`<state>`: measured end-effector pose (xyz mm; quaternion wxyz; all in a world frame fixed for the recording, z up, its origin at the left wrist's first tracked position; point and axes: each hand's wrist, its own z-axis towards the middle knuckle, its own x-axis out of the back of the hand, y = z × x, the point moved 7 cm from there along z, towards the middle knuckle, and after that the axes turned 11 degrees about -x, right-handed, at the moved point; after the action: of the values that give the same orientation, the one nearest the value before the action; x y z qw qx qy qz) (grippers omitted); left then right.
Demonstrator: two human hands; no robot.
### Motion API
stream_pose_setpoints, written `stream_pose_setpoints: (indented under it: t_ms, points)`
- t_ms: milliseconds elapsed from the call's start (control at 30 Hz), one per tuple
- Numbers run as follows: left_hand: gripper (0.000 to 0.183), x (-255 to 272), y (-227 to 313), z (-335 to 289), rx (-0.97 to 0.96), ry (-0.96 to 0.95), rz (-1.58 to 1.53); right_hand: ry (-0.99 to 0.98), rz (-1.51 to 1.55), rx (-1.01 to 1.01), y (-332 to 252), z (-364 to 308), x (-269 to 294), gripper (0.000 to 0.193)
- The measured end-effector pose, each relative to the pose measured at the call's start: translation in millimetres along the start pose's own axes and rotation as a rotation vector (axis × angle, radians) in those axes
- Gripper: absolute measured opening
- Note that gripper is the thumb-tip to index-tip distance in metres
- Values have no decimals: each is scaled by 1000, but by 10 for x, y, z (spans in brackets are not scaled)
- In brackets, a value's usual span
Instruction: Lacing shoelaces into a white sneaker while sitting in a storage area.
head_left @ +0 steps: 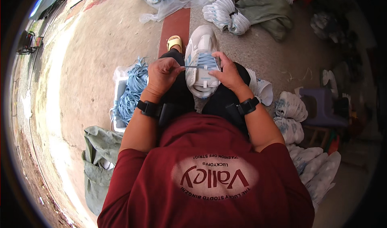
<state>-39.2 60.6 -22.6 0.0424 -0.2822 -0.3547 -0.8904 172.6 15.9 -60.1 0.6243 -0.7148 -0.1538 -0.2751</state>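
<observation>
A white and grey sneaker (198, 83) rests between my thighs, its toe pointing away from me. Light blue shoelace (206, 60) crosses the upper part of its opening in several rows. My left hand (163, 73) pinches a blue lace end, pulled taut to the left of the shoe. On the shoe's right side, my right hand (229, 73) curls round the edge, thumb on the tongue and fingers by the lace rows. It grips the sneaker; whether a lace is also under its fingers is hidden.
Left of me stands a white box (120, 125) heaped with blue laces (137, 85). A green sack (98, 167) lies nearer. Bundled white shoe uppers (227, 16) lie ahead, with more bundles (291, 107) on the right. A purple plastic stool (322, 107) stands far right.
</observation>
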Motion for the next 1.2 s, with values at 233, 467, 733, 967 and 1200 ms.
stream_pose_setpoints:
  t_ms: [233,467,733,967,1200]
  points:
    - [22,-35,302,-63,-320,-129,99,169,-159,75,-132,-150,108,35]
    - [23,-179,222,-209,-337,-214,36,160,-230,296,-265,-106,79,6]
    - [12,-118,0,-229,-56,-88,49,-88,-493,351,-352,111,-48,3]
    - [9,-100,-75,-260,-9,-56,53,201,-395,260,-243,-13,160,7]
    - [8,-118,-150,-294,63,-59,-5,-19,-69,12,-106,-49,97,9]
